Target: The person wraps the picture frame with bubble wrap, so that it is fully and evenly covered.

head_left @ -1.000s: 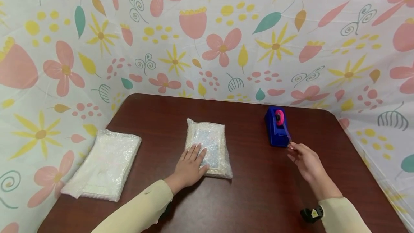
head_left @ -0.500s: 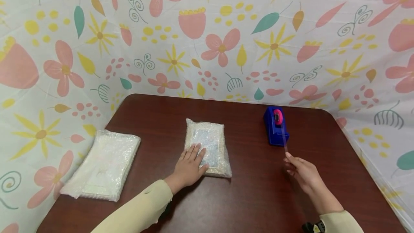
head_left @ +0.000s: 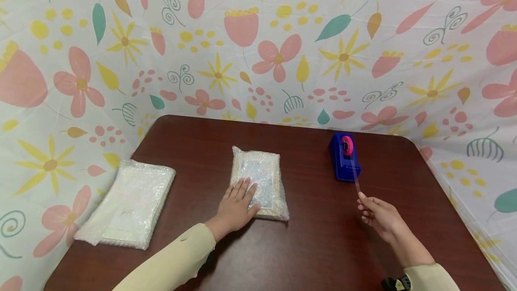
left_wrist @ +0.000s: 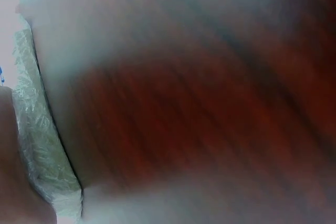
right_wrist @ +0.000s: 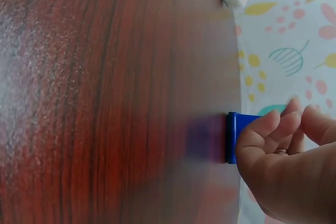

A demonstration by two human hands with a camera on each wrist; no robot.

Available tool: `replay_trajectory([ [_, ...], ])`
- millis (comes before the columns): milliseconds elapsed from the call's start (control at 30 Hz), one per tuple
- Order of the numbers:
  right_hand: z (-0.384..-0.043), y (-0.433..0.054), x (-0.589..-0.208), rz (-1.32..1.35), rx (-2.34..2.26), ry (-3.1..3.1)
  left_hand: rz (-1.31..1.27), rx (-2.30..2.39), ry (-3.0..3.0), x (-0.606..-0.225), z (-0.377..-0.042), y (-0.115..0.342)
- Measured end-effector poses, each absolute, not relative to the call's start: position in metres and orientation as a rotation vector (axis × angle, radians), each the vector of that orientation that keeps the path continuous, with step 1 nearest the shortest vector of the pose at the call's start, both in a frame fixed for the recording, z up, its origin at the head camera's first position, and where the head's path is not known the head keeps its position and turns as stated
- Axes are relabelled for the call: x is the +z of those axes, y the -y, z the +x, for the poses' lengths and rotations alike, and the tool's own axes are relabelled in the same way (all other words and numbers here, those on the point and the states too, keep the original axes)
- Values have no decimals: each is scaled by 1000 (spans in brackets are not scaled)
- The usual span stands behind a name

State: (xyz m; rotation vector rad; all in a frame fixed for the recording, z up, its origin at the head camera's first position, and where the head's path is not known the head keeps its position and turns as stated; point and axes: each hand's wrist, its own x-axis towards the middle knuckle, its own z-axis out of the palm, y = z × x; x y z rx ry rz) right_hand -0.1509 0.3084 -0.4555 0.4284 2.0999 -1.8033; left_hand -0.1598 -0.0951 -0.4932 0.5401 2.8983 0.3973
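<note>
A bubble-wrapped frame-like package (head_left: 264, 169) lies mid-table, a bluish picture showing through the wrap. My left hand (head_left: 236, 208) rests on its lower left part with fingers straight. On the right, my right hand (head_left: 379, 217) pinches the end of a strip of clear tape (head_left: 357, 183) between thumb and finger. The strip runs taut to the pink roll on a blue tape dispenser (head_left: 343, 158), a little beyond the hand. In the right wrist view the curled fingers (right_wrist: 268, 129) partly cover the dispenser (right_wrist: 239, 129); the tape is hard to make out there.
A second bubble-wrapped package (head_left: 133, 201) lies at the table's left edge. The dark brown wooden table (head_left: 315, 246) has rounded far corners. A white cloth with flower prints (head_left: 278, 26) hangs behind and along both sides.
My right hand has drawn the tape strip back from the dispenser, toward the near edge, so the strip is longer. The left hand stays on the package.
</note>
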Motion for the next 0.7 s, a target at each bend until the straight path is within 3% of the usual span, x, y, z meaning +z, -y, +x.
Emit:
replay_trajectory([
  [700, -149, -313, -457, 402, -1720, -2099, 553, 396, -2917, -493, -160, 95],
])
